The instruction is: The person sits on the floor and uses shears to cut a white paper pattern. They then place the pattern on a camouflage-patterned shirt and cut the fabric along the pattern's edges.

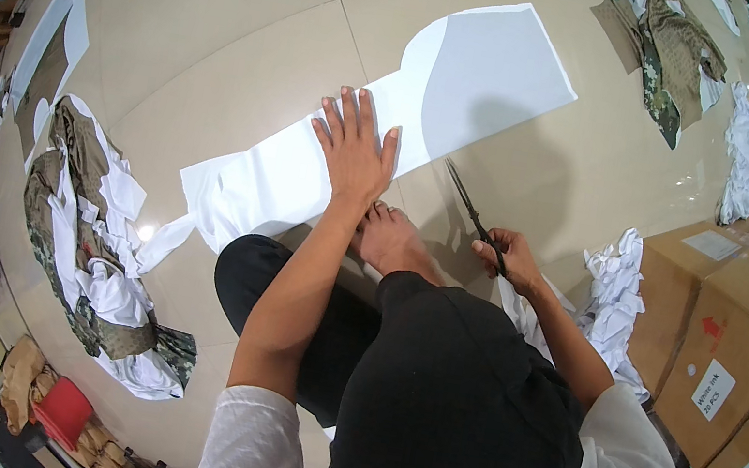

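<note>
I judge white cloth [271,176] light, limp; grip its eight-o'clock end. Left hand [354,157]: fingers spread. Right hand [510,256]: fingers pinching scissors [470,206].

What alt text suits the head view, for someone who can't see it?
A person's left hand lies flat on a white and pale-grey sheet on a tiled floor, while the right hand holds dark scissors beside it. Camouflage and white cloth lies heaped at left; cardboard boxes stand at right.

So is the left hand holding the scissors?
No, the right hand holds the scissors, while the left hand lies on the white sheet.
</note>
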`<state>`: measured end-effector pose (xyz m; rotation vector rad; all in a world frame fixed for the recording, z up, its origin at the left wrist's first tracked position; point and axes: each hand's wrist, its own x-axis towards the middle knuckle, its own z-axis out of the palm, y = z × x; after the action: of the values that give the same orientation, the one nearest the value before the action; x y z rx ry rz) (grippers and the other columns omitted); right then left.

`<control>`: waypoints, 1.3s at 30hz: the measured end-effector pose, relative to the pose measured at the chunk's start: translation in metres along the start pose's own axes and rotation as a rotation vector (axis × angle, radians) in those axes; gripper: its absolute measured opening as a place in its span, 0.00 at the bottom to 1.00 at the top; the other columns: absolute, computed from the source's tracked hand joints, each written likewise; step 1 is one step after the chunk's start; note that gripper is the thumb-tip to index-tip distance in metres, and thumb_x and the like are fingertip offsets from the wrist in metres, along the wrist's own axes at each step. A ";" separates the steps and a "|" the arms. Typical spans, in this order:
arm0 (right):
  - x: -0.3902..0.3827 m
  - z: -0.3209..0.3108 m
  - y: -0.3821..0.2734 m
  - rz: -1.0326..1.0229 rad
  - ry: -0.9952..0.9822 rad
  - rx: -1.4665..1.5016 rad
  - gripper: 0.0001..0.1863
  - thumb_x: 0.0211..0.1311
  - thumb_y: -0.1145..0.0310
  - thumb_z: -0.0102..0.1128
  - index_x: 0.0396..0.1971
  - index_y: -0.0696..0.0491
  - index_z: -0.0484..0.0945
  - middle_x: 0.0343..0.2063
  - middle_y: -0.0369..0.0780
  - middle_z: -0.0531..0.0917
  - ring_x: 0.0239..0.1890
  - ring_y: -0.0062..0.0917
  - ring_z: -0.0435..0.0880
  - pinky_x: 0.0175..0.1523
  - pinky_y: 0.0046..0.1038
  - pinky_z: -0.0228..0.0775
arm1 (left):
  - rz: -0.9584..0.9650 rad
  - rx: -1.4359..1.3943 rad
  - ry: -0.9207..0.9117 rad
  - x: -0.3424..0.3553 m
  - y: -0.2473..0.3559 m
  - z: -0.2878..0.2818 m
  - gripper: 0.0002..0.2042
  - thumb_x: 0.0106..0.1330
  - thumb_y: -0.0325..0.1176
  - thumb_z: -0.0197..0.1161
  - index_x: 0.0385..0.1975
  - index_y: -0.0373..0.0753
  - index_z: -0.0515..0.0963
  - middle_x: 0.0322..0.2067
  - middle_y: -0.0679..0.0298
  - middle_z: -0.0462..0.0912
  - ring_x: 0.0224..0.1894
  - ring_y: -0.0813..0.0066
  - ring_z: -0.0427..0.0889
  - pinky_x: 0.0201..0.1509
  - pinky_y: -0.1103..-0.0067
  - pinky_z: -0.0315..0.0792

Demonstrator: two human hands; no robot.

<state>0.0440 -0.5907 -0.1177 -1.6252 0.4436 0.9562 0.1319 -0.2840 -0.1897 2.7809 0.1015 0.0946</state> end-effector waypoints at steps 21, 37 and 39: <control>0.030 0.035 -0.013 -0.006 -0.054 0.072 0.23 0.62 0.47 0.76 0.29 0.54 0.80 0.19 0.31 0.76 0.20 0.16 0.75 0.26 0.21 0.65 | -0.041 0.055 -0.060 -0.001 -0.008 0.000 0.38 0.80 0.59 0.41 0.81 0.38 0.50 0.82 0.48 0.45 0.83 0.37 0.35 0.81 0.43 0.27; 0.031 0.042 -0.018 -0.005 -0.029 0.095 0.23 0.61 0.48 0.78 0.27 0.53 0.79 0.18 0.32 0.76 0.20 0.16 0.75 0.25 0.21 0.66 | -0.044 0.064 -0.061 -0.001 -0.006 -0.002 0.38 0.80 0.58 0.42 0.81 0.37 0.52 0.82 0.48 0.46 0.82 0.37 0.36 0.81 0.43 0.29; 0.032 0.042 -0.017 -0.007 -0.028 0.097 0.23 0.61 0.48 0.77 0.26 0.53 0.79 0.18 0.31 0.76 0.20 0.16 0.75 0.24 0.21 0.65 | -0.045 0.058 -0.065 -0.002 -0.006 -0.002 0.38 0.80 0.58 0.42 0.81 0.37 0.52 0.82 0.48 0.46 0.82 0.37 0.36 0.81 0.43 0.29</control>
<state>0.0607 -0.5400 -0.1326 -1.5235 0.4580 0.9376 0.1299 -0.2782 -0.1899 2.8349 0.1529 -0.0096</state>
